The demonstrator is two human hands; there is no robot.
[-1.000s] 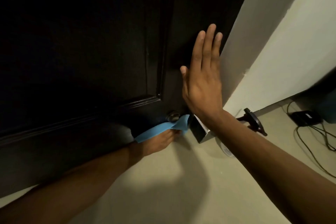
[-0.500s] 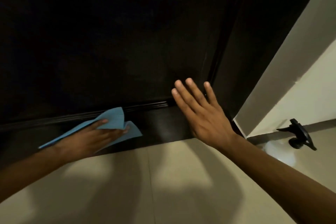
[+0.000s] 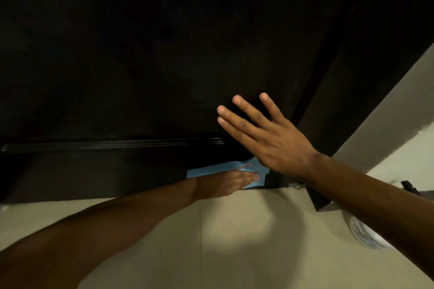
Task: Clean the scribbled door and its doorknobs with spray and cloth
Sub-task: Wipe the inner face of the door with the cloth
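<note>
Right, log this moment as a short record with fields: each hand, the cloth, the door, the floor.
left hand: presses the blue cloth against the door's bottom rail, fingers fairly straight
right hand: flat on the door, fingers spread, holding nothing
blue cloth: on the bottom rail, partly under the left hand, near the door's lower corner
door: dark, panelled; no scribbles can be made out in this light
doorknobs: not in view
floor: pale tiles

Both forearms bare, no sleeves; left hand (image 3: 225, 183) and right hand (image 3: 277, 143) ungloved.
</note>
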